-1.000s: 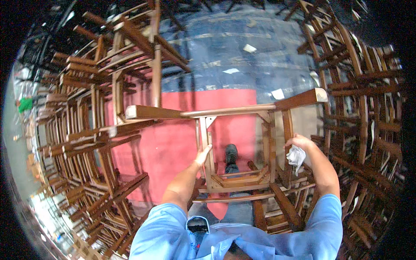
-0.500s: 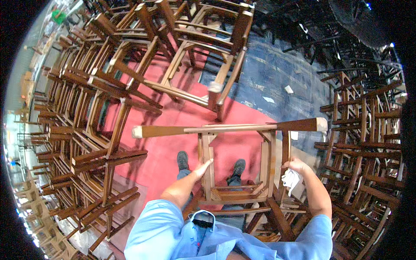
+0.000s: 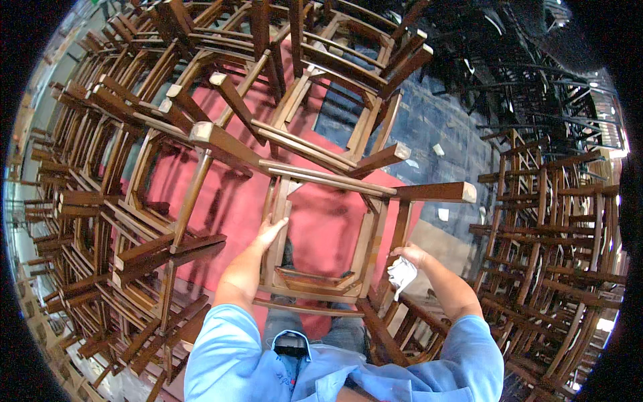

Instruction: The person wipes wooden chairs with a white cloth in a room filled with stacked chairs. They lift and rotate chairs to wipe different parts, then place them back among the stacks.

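Between my arms is a brown wooden chair frame (image 3: 327, 182) without a seat panel, its pale-ended legs pointing outward at the far side. My left hand (image 3: 271, 233) is closed around its left side rail, thumb on the inner edge. On the opposite side, my right hand (image 3: 410, 254) grips the right side piece of the frame. A crumpled white cloth (image 3: 402, 276), possibly a glove, hangs from that same hand. The frame is held off the floor in front of my legs.
Stacked chair frames (image 3: 167, 221) crowd the left side, and more stand just ahead (image 3: 335, 87). Another tall stack (image 3: 549, 234) rises at the right. Dark chairs or metal frames (image 3: 536, 87) fill the far right. Red sheeting (image 3: 321, 214) and blue sheeting (image 3: 429, 127) cover the floor.
The chair frame has moved left and forward with both hands, and it now tilts differently, its right end lower. The stack ahead appears nearer. My shoes are no longer visible.
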{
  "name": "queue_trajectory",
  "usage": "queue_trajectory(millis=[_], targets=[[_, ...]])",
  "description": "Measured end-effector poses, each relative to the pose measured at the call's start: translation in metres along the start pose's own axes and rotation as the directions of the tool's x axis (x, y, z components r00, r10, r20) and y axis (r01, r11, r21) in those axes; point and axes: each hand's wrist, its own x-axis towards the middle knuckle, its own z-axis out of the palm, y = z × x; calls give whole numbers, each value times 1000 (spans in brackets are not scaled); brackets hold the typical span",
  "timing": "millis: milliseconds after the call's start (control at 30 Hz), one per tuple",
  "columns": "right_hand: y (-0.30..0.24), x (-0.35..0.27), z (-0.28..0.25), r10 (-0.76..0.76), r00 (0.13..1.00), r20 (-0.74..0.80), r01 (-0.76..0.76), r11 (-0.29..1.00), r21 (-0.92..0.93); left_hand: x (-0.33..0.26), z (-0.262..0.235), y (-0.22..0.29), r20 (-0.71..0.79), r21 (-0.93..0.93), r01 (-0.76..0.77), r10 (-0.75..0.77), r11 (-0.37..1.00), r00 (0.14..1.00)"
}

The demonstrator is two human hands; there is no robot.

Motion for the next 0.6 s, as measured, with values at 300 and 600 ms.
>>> queue_trajectory(millis=[300, 600], targets=[[10, 62, 88, -5, 999, 37, -2, 983, 182, 91, -81, -21, 43, 48, -27, 25, 999, 999], [-21, 112, 132, 33, 999, -24, -26, 973, 230, 176, -122, -7, 13, 99, 60, -61, 993, 998]])
